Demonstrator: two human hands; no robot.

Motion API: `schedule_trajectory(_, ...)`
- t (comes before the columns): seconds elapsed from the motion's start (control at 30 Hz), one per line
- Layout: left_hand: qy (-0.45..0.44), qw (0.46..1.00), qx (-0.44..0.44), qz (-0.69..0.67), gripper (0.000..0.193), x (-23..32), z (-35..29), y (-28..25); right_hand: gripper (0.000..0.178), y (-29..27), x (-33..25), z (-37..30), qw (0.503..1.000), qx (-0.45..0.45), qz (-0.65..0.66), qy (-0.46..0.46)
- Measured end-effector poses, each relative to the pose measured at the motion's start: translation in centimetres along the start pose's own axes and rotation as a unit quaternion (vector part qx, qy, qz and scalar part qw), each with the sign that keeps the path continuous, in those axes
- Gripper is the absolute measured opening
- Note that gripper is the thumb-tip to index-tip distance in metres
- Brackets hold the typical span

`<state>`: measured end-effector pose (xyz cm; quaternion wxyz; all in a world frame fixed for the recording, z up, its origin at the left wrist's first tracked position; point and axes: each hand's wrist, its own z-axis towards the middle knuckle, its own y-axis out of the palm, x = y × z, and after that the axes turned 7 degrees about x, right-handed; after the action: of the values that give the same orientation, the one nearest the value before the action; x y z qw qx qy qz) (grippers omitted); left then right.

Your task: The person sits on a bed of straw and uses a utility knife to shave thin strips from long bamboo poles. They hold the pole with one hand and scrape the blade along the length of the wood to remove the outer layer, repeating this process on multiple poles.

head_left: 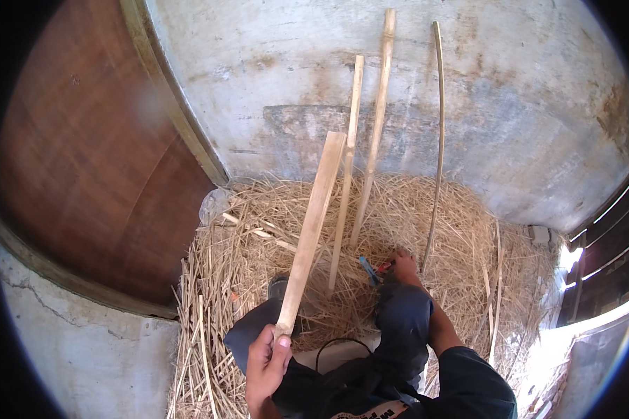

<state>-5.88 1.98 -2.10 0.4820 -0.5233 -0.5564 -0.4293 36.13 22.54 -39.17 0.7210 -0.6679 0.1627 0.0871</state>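
Observation:
My left hand (265, 364) is closed round the lower end of a flat, pale bamboo slat (311, 230), which slants up and away from me. Down by my right knee, my right hand (404, 268) has its fingers curled at a small tool with a red and black handle (384, 267); its working end is too small to make out. Right beside that tool, a light blue object (370, 269) lies on the straw. Beyond the slat, two more bamboo strips, a narrow one (349, 160) and a longer one (377, 119), stand upright against the wall.
A thin curved stick (439, 105) leans on the stained grey wall (517, 126). Straw and split scraps (461, 230) cover the floor around my legs. A brown wooden panel (98, 153) is at left. Dark slats (608, 244) with bright gaps are at right.

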Motion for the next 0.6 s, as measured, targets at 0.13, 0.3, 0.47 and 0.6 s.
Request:
schedule_trajectory(0.13, 0.008, 1.000, -0.009, 0.000, 0.024, 0.0, 0.6, 0.3, 0.032, 1.7, 2.5, 2.0, 0.988, -0.044, -0.144, -0.030)
schedule_trajectory(0.3, -0.001, 1.000, -0.001, 0.010, 0.026, 0.1, 0.6, 0.4, 0.048, 1.6, 0.6, 3.9, 0.969, -0.086, -0.232, -0.023)
schedule_trajectory(0.47, -0.004, 1.000, -0.004, 0.000, 0.027, 0.3, 1.0, 0.5, 0.061, 1.0, 1.7, 4.5, 0.971, -0.116, -0.209, -0.003)
schedule_trajectory(0.6, 0.010, 1.000, -0.009, -0.001, 0.026, -0.2, 1.3, 0.3, 0.049, -1.2, 2.1, 5.3, 0.987, -0.074, -0.145, 0.003)
